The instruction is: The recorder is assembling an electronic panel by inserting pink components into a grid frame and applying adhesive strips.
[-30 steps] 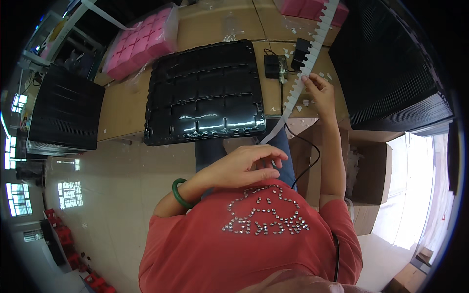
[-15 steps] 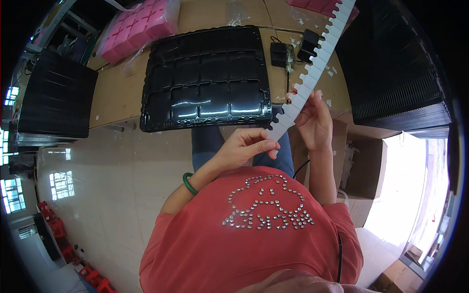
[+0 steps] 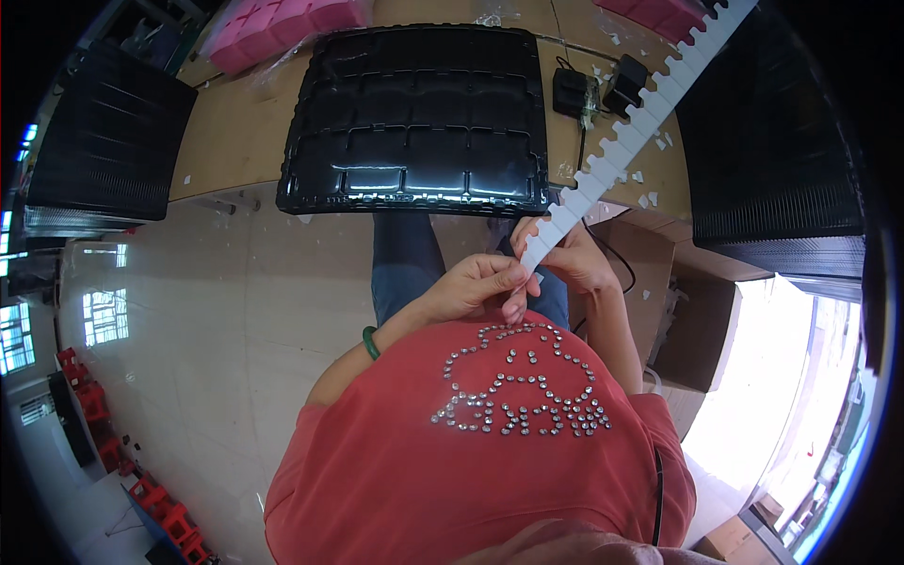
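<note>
A long pale grey strip (image 3: 631, 137), notched like a comb along one edge, slants from in front of my chest up to the far right. My left hand (image 3: 473, 284) pinches its lower end between thumb and fingers. Just beside it, my right hand (image 3: 579, 260) holds the strip near the same end, its curled fingers partly hidden behind it. Beyond my hands, a glossy black plastic tray (image 3: 424, 108) with moulded compartments lies at the table's front edge.
Tall stacks of black trays stand at left (image 3: 108, 132) and right (image 3: 772, 151). Pink blocks (image 3: 282, 28) in clear plastic sit at the back left. Black power adapters (image 3: 570, 91) and white scraps lie on the brown tabletop (image 3: 226, 151). A cardboard box (image 3: 702, 330) stands below right.
My right hand has slid down the strip, close to my left hand. The strip leans further to the right, with my left hand still at its lower end. The head view has shifted slightly.
</note>
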The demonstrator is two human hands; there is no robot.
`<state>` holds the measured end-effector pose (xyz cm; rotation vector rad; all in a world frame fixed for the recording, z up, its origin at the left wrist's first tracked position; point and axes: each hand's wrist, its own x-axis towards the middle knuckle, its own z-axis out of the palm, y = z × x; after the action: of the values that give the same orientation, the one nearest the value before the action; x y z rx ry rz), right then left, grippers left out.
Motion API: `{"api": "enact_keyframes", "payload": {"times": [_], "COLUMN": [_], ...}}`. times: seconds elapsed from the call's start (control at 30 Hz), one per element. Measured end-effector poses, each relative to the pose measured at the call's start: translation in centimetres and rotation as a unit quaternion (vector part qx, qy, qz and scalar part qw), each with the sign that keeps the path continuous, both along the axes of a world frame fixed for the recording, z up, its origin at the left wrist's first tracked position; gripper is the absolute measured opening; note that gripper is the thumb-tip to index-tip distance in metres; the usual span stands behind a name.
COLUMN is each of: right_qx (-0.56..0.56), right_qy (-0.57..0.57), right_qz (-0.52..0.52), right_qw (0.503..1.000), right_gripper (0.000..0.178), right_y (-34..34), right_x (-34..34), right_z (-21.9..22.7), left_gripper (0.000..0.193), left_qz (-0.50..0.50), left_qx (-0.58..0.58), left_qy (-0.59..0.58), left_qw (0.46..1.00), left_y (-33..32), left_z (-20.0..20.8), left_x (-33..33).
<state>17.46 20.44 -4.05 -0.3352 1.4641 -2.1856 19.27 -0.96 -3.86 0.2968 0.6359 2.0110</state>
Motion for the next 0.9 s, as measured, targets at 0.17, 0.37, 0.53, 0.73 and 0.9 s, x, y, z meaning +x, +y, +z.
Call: {"api": "enact_keyframes", "payload": {"times": [0.17, 0.37, 0.53, 0.73, 0.9], "right_qx": [0.127, 0.406, 0.502, 0.573, 0.593], "right_qy": [0.018, 0.194, 0.342, 0.418, 0.422], "right_qz": [-0.104, -0.192, -0.137, -0.111, -0.122], "right_qw": [0.986, 0.872, 0.782, 0.696, 0.675], "right_gripper": [0.021, 0.020, 0.017, 0.012, 0.012], "right_y": [1.0, 0.4, -1.4, -2.4, -2.6], "right_x": [-0.3, -4.7, -8.7, -9.8, -9.6], "right_z": [2.4, 6.6, 6.0, 4.9, 4.9], "left_gripper": [0.031, 0.028, 0.028, 0.029, 0.029], "left_qz": [0.051, 0.077, 0.088, 0.082, 0.083], "left_qx": [-0.142, -0.179, -0.132, -0.132, -0.130], "left_qy": [0.076, 0.239, 0.245, 0.211, 0.218], "left_qw": [0.986, 0.951, 0.957, 0.965, 0.964], "left_y": [-1.6, -1.7, -1.4, -1.8, -1.7], "left_z": [0.5, 1.3, 0.0, -0.2, -0.3], "left_x": [-0.2, -0.2, -0.3, -0.2, -0.2]}}
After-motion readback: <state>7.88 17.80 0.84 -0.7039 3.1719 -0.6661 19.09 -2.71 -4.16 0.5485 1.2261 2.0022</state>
